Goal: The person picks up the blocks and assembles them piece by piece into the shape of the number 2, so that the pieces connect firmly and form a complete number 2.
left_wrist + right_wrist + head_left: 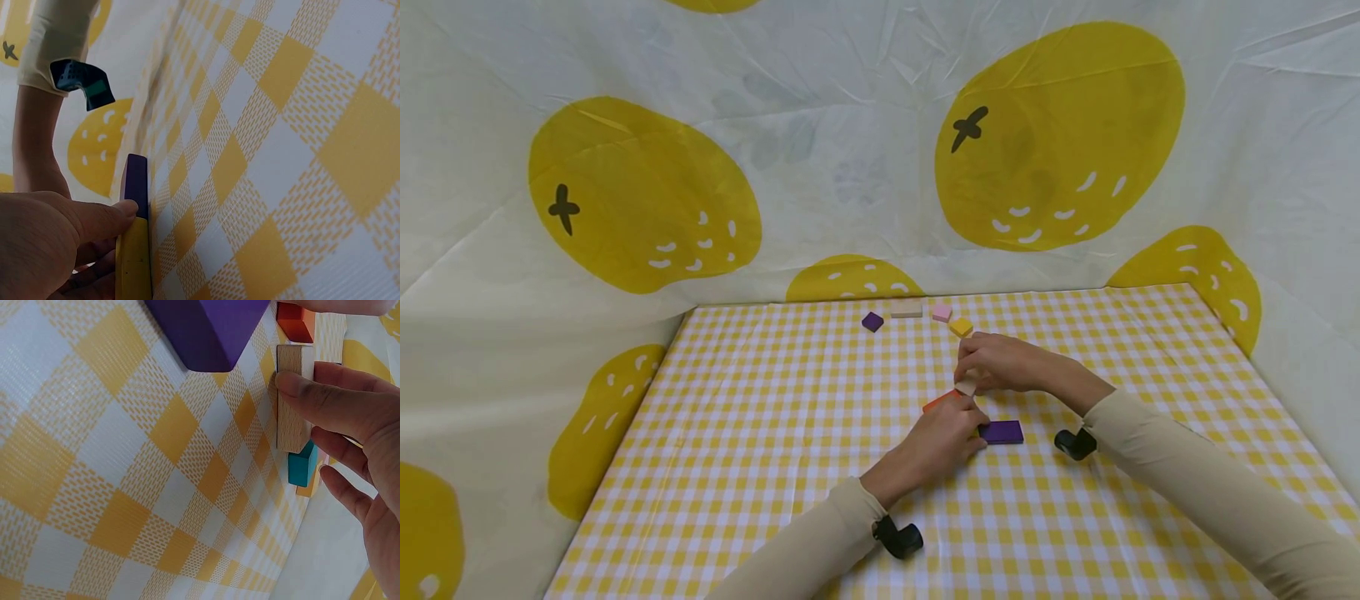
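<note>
Beige and grained, the wooden block (292, 425) is clamped in my right hand (1009, 364), thumb pressed on its near face and fingers bent behind it. Seen from my head, only a pale corner of it shows between the two hands, near the upper end of the orange block (938, 403); the right wrist view lays out its long side and puts it just beside that orange end, though I cannot tell whether they touch.

My left hand (949, 431) is lower on the checked cloth (737, 467), with thumb and forefinger closed on the near end of the purple block (1004, 432). From above, my knuckles cover what adjoins that end; the left wrist view gives it away, a yellow block (133, 259) meeting the purple one end to end, my thumb tip close to the seam.

A teal block (301, 467) appears only in the right wrist view, past the lower end of the wood, while from my head it is hidden.

Only the head view spreads out the far row clearly: a small purple piece (872, 322), a cream bar (906, 310), a pink piece (942, 312) and a yellow piece (961, 327), the last just beyond my right fingers. Behind them hangs a white sheet (850, 183) printed with big yellow fruit
</note>
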A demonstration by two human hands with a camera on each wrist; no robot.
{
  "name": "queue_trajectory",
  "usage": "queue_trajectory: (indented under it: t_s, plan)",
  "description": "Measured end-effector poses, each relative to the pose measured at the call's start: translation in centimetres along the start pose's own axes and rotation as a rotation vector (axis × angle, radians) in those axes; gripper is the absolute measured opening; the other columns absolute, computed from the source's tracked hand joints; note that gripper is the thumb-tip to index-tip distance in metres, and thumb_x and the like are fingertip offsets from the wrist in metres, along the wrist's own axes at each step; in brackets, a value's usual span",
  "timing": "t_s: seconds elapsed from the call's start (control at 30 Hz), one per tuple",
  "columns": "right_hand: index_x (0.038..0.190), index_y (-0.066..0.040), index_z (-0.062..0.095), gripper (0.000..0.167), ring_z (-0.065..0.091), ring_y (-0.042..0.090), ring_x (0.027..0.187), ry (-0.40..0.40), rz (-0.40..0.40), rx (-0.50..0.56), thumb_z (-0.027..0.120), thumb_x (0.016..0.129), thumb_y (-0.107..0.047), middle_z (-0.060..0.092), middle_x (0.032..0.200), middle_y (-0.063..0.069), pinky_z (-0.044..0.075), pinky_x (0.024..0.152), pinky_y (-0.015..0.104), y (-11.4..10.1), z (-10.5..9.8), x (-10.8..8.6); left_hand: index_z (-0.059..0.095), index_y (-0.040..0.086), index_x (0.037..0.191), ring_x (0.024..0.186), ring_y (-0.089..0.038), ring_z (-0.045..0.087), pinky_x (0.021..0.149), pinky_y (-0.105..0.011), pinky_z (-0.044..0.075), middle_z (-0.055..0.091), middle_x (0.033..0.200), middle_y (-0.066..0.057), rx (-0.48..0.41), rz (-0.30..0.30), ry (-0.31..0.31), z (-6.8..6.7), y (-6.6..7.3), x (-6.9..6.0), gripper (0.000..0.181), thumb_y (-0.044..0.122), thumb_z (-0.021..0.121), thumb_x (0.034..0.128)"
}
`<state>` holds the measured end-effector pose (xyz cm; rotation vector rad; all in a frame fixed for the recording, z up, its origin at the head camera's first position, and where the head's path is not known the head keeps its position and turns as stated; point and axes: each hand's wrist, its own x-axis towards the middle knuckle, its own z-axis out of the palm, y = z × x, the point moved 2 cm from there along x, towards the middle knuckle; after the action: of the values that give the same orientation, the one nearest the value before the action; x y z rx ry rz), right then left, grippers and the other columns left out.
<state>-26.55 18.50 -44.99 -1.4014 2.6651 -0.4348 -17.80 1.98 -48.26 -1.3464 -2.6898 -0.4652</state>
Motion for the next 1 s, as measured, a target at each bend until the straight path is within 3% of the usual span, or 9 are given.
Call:
queue_trajectory:
  t_s: [0.6, 1.0]
  plan:
    - [0.104, -0.020, 0.079, 0.026, 0.053, 0.013, 0.091, -0.006, -0.033, -0.013, 0.086, 0.081, -0.012, 0.064, 0.103, -0.003, 0.049, 0.076, 0.030, 0.22, 0.08, 0.00, 0.077, 0.012, 0.113, 0.099, -0.008, 0.062, 0.088, -0.016, 0.048, 0.068, 0.109, 0.001, 0.000, -0.006, -0.017, 0.13, -0.07, 0.13, 0.023, 0.025, 0.075, 0.0937]
    - [0.107, -0.020, 0.078, 0.028, 0.055, 0.014, 0.094, -0.022, -0.038, -0.028, 0.086, 0.081, -0.014, 0.064, 0.105, -0.002, 0.051, 0.081, 0.034, 0.15, 0.00, -0.06, 0.077, 0.013, 0.112, 0.099, -0.008, 0.062, 0.087, -0.016, 0.048, 0.068, 0.108, 0.001, 0.004, -0.011, -0.012, 0.26, -0.01, 0.10, 0.023, 0.025, 0.076, 0.0936]
